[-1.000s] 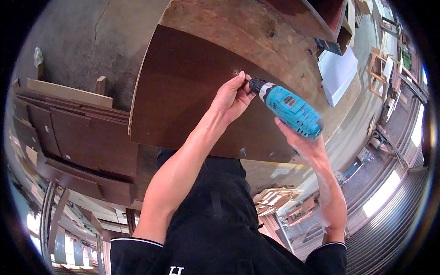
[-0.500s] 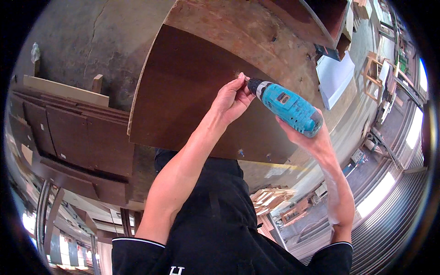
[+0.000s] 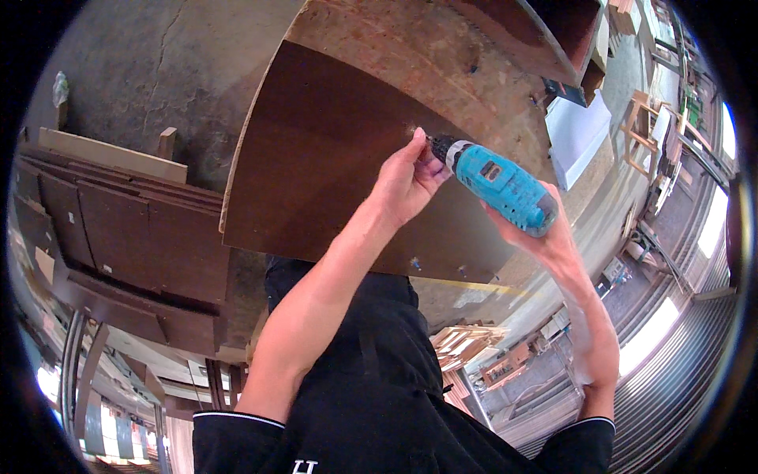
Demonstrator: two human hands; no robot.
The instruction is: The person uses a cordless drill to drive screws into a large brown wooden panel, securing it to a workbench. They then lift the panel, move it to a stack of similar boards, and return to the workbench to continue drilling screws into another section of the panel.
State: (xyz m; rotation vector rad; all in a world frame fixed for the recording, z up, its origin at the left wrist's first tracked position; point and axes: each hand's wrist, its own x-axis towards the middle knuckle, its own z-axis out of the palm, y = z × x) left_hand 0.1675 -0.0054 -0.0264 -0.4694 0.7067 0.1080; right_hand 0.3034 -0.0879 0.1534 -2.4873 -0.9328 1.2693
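My right hand [image 3: 545,237] is wrapped round the handle of a teal cordless drill [image 3: 505,186], which lies level and points up and to the left. Its black chuck [image 3: 444,148] comes close to the fingertips of my left hand [image 3: 409,180]. Thumb and fingers of that hand are pinched together just at the front of the chuck; whatever they hold there is too small or hidden to make out. Below both hands is a dark brown board [image 3: 316,158] with a curved-looking edge. A little pale dust [image 3: 410,128] shows on the board by my left fingertips.
Small bits of hardware [image 3: 415,263] lie near the board's close edge. The board rests on a worn wooden tabletop [image 3: 410,47]. A white sheet [image 3: 580,134] and an open brown box [image 3: 553,35] are at the right. Dark panels [image 3: 118,237] are stacked at the left.
My left hand has shifted slightly right and nearer to me, its fingers still pinched. The drill's front end has moved slightly right. The board has not moved.
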